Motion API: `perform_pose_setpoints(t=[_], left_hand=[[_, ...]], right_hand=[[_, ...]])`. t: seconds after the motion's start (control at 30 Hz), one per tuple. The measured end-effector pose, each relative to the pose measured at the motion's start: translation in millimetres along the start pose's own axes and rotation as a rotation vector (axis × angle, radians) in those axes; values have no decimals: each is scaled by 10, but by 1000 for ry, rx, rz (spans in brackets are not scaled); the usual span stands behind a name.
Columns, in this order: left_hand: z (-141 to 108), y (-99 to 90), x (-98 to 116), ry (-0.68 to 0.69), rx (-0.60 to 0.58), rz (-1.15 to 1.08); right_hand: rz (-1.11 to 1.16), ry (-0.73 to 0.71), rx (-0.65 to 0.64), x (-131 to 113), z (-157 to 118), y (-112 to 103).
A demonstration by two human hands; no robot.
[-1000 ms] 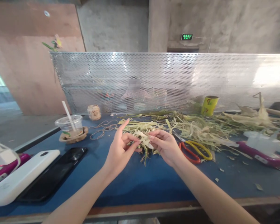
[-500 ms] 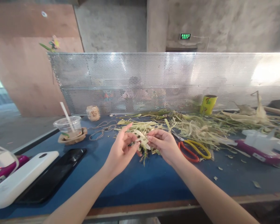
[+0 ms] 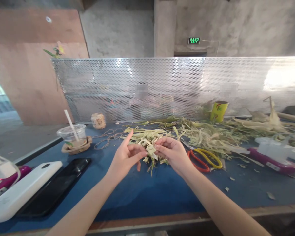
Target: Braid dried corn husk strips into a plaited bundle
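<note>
A short pale strip of dried plant leaf (image 3: 151, 149) is stretched between my two hands, above a heap of shredded dry leaves (image 3: 147, 133). My right hand (image 3: 174, 153) pinches its right end between thumb and fingertips. At the left end, the thumb and a finger of my left hand (image 3: 126, 158) are pressed together, while its index finger points up. Just right of my right hand lie scissors (image 3: 208, 157) with one red and one yellow handle. Their blades partly reach into the plant matter.
On the left are a white power bank-like slab (image 3: 27, 188), a black phone (image 3: 55, 186) and a plastic cup (image 3: 72, 134) with a straw. Cord (image 3: 108, 137) lies near a small pale jar (image 3: 98, 121). A yellow can (image 3: 219, 110) and purple power strip (image 3: 272, 159) stand right. A perforated metal screen (image 3: 100, 82) borders the back.
The pale strip has turned and now shows a flatter face between my fingertips. My left hand has shifted slightly left and down, its fingers re-bent. My right hand keeps its pinch.
</note>
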State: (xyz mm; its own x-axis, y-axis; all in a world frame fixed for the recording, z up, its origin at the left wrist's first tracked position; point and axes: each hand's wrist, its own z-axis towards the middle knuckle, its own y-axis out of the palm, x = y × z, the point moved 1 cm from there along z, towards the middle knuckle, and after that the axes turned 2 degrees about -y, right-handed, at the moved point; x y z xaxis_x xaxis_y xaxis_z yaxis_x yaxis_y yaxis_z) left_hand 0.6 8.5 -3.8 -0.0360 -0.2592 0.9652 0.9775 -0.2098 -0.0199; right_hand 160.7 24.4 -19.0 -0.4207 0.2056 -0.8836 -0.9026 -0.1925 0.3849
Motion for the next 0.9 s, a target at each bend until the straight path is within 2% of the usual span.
perform_pose_setpoints(t=[0.1,0.33,0.57,0.7,0.9], left_hand=[[14,38,-32,-8,3,-34],[-1,67,-24,-4,13,-31],[-22,18,20,-86,-96,33],[-1,-5,-14,-159,-171,114],[-27,42,-38,-98,-233,155]], right_hand=[[-8,-3,-39,25,-3,5],[-79,-110,-71,55,15,-1],[-31,-27,-53,33,14,-25],[-63,-40,-44,14,16,-38],[-218,-126,-40,8,26,-19]])
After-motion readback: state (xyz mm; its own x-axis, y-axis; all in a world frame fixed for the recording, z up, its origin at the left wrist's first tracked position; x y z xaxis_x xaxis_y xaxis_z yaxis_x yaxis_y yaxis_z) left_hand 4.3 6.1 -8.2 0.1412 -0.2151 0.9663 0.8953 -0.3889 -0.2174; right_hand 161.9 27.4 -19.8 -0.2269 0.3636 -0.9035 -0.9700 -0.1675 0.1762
